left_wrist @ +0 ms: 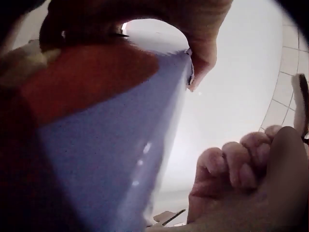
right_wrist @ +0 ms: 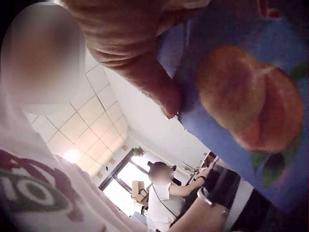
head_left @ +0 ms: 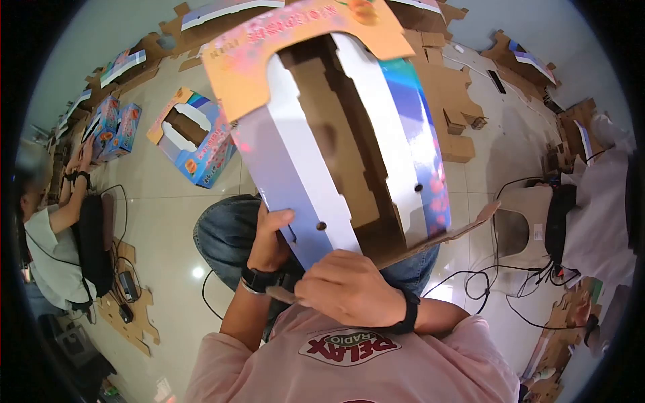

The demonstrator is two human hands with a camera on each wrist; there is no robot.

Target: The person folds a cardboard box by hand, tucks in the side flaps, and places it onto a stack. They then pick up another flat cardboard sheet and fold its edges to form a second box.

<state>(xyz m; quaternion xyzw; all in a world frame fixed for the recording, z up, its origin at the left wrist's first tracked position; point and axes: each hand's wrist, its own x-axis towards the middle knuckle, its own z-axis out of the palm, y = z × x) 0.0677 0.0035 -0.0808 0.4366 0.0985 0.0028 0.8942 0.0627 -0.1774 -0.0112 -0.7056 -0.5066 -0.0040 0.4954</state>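
Note:
An upright-tilted cardboard box (head_left: 259, 151) with orange, white and blue printed panels and a large cut-out opening fills the middle of the head view. My left hand (head_left: 269, 238) grips its lower left side, thumb over the outer panel; the left wrist view shows that hand (left_wrist: 205, 34) at a bluish edge. At the box's near end, my right hand (head_left: 349, 289) has curled fingers on a flap. In the right wrist view, the right hand (right_wrist: 140, 58) pinches the edge of a blue panel (right_wrist: 193, 106) printed with peaches. Some fingertips are hidden.
A similar box (head_left: 215, 151) stands on the tiled floor to the left. Two more boxes (head_left: 124, 131) are beside another person (head_left: 57, 235). Flattened cardboard (head_left: 433, 87) lies behind my box. Black cables (head_left: 477, 275) and a beige stool (head_left: 521, 208) are on the right.

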